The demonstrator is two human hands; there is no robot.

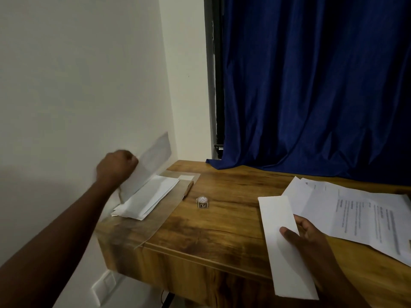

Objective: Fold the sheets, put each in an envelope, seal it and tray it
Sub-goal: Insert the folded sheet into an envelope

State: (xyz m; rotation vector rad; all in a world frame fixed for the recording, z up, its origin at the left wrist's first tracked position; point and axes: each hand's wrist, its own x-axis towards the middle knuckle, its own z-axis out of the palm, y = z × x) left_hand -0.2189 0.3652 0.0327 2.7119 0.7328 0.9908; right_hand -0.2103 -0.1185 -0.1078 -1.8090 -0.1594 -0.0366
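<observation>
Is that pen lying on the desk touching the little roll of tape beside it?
Apart. The head view shows bare wooden desk between the pen and the small tape roll, a plain gap with nothing bridging them.

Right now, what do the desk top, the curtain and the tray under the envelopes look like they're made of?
Desk top: wood or wood-look laminate, brown grain with a soft sheen; which one is unclear. Curtain: deep blue cloth, slightly glossy, hanging in folds. Tray: clear plastic or acrylic by the look, since the grain shows through it. Envelopes: matte white paper.
</observation>
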